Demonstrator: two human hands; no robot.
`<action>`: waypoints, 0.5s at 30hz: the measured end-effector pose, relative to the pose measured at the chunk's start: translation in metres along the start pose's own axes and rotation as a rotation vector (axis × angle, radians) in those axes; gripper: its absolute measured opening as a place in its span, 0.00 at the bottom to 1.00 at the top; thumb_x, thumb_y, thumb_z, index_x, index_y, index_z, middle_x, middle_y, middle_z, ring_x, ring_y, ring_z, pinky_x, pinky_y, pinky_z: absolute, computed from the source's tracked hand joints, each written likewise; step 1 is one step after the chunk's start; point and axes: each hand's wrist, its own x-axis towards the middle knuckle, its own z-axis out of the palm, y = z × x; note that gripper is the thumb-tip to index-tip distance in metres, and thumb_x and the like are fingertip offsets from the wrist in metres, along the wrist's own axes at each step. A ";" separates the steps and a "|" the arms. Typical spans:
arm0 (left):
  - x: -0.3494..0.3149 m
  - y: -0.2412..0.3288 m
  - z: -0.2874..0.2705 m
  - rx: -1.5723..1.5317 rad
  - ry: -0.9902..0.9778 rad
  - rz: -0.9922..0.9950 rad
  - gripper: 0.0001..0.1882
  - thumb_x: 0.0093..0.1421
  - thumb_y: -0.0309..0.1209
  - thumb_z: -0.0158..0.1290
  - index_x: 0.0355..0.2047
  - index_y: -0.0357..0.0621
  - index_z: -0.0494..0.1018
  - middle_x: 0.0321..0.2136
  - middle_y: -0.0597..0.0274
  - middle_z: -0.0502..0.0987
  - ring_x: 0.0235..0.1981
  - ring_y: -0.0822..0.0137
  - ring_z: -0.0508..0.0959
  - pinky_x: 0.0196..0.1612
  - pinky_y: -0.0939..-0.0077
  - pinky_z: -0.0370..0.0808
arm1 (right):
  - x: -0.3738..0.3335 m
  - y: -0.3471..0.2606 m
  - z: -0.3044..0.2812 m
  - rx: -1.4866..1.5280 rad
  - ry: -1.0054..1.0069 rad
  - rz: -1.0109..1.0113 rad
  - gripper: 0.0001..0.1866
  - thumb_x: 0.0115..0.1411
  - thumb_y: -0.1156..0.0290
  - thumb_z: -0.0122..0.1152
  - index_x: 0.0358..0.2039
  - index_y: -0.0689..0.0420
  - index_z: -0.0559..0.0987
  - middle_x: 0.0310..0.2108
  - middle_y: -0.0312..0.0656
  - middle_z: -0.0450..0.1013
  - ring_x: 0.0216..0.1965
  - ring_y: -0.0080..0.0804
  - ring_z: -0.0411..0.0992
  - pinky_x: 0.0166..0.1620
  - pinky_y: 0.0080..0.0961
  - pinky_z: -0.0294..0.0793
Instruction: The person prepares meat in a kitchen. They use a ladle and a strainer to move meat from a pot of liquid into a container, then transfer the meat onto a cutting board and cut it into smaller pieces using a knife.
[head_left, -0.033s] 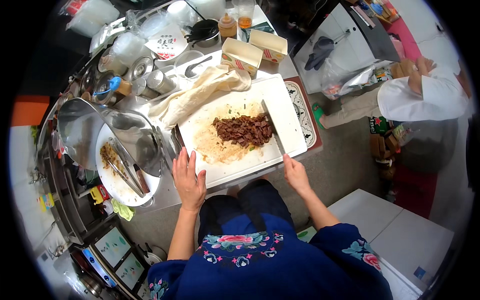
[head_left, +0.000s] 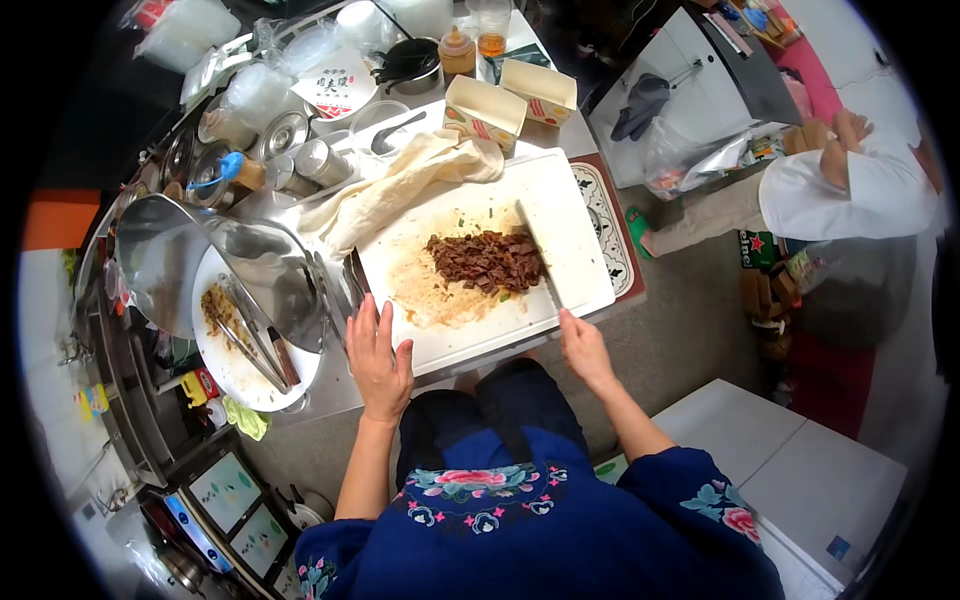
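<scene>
My right hand (head_left: 586,350) is closed round the handle of a cleaver-like kitchen knife (head_left: 541,256). Its long blade reaches away from me, against the right end of a heap of chopped dark brown meat (head_left: 480,262). The heap lies in the middle of a white cutting board (head_left: 585,265), which is smeared with brown juice and a few green bits. By the board's near left corner, my left hand (head_left: 378,362) is spread flat with fingers stretched out, holding nothing.
A cream cloth (head_left: 400,185) lies along the board's far left edge, with two paper food boxes (head_left: 485,112) beyond. On the left, a shiny metal bowl or cover (head_left: 265,270) leans over a white plate (head_left: 225,375) holding tongs. A person in white (head_left: 850,195) sits at right.
The knife and my right hand have shifted slightly to the left, bringing the blade closer against the meat. My left hand stays where it was.
</scene>
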 end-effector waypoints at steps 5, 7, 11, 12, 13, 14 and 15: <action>0.000 0.000 0.000 0.007 -0.002 -0.008 0.29 0.69 0.42 0.49 0.66 0.42 0.64 0.68 0.47 0.61 0.68 0.48 0.61 0.69 0.47 0.55 | 0.022 -0.047 0.014 -0.229 -0.093 -0.186 0.33 0.69 0.45 0.51 0.26 0.66 0.77 0.21 0.59 0.72 0.24 0.53 0.71 0.32 0.42 0.71; 0.000 0.000 -0.003 0.010 0.005 -0.022 0.29 0.69 0.42 0.49 0.66 0.43 0.64 0.68 0.47 0.61 0.68 0.48 0.62 0.69 0.47 0.55 | 0.019 -0.056 0.008 -0.179 -0.120 -0.184 0.33 0.69 0.45 0.51 0.26 0.67 0.76 0.20 0.59 0.71 0.22 0.50 0.71 0.32 0.41 0.70; -0.007 -0.004 0.000 0.017 0.004 -0.060 0.29 0.68 0.41 0.51 0.66 0.43 0.64 0.68 0.48 0.62 0.68 0.48 0.62 0.69 0.47 0.55 | 0.008 -0.050 0.015 -0.046 -0.362 -0.068 0.33 0.71 0.44 0.49 0.24 0.65 0.75 0.16 0.44 0.70 0.19 0.32 0.67 0.27 0.32 0.68; -0.010 -0.006 0.001 0.013 -0.001 -0.067 0.29 0.68 0.41 0.51 0.66 0.43 0.65 0.68 0.48 0.62 0.68 0.48 0.62 0.69 0.47 0.55 | 0.005 -0.052 0.018 -0.010 -0.453 -0.015 0.33 0.71 0.44 0.48 0.23 0.65 0.75 0.15 0.40 0.70 0.19 0.29 0.66 0.26 0.30 0.67; -0.012 -0.007 0.003 0.009 -0.004 -0.075 0.29 0.67 0.40 0.52 0.66 0.43 0.65 0.68 0.48 0.62 0.68 0.48 0.62 0.69 0.47 0.55 | 0.005 -0.047 0.019 -0.034 -0.485 0.007 0.34 0.71 0.44 0.47 0.21 0.62 0.74 0.15 0.33 0.67 0.18 0.23 0.65 0.23 0.26 0.65; -0.013 -0.008 0.001 0.001 0.000 -0.079 0.29 0.67 0.40 0.53 0.65 0.42 0.65 0.68 0.48 0.62 0.68 0.48 0.62 0.69 0.47 0.55 | 0.006 -0.044 0.019 -0.033 -0.478 0.050 0.33 0.71 0.44 0.47 0.20 0.61 0.74 0.14 0.33 0.67 0.17 0.23 0.64 0.23 0.26 0.65; -0.015 -0.008 -0.001 -0.002 0.004 -0.087 0.29 0.66 0.39 0.54 0.65 0.42 0.65 0.68 0.48 0.62 0.68 0.48 0.62 0.69 0.47 0.55 | 0.009 -0.042 0.018 -0.034 -0.479 0.090 0.33 0.71 0.44 0.47 0.20 0.61 0.74 0.14 0.33 0.67 0.16 0.22 0.64 0.22 0.25 0.64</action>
